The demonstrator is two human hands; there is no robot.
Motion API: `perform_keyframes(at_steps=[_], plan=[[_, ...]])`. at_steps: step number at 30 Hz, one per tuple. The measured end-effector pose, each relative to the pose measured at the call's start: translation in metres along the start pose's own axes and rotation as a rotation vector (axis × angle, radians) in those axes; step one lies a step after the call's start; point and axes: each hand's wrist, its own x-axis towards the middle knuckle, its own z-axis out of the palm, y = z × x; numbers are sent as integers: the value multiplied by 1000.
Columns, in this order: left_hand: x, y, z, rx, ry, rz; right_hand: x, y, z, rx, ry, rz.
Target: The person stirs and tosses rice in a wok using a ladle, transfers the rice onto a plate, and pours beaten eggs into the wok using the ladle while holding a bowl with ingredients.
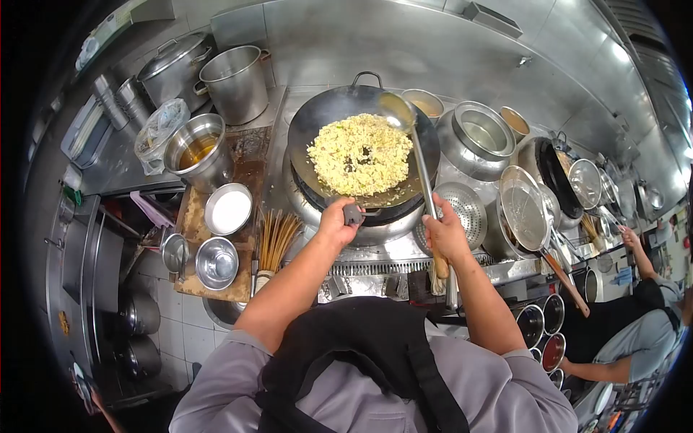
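Observation:
A large dark wok (pixel 307 123) sits on the round burner, with yellow fried rice (pixel 361 155) spread inside it. My left hand (pixel 338 222) is closed around the wok's near handle, which is wrapped in dark cloth (pixel 353 214). In my right hand (pixel 446 232) is a long-handled metal ladle (pixel 396 112); its bowl is over the upper right of the wok, beside the rice. The fingers of my right hand wrap round the ladle's handle near its wooden end.
Left of the wok stand a pot of brown liquid (pixel 197 150), a bowl of white powder (pixel 229 209) and bamboo sticks (pixel 274 238). To the right are a perforated strainer (pixel 462 213) and a mesh sieve (pixel 525 209). A co-worker (pixel 642 328) is at far right.

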Motion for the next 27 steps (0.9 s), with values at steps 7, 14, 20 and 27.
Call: perform_keyframes(at_steps=[7,14,20,27], plan=[[-6,11,12,34,87,-66,44,-9,46,-433,-192,-23],[-86,15,35,14,76,-99,-132,-69,-50,-743,-419,128],[-44,-1,-12,23,-13,-77,-107,-40,-57,-784,-171,61],[-164,-11,-34,12,8,-110,-144,-23,-49,-490,-224,1]])
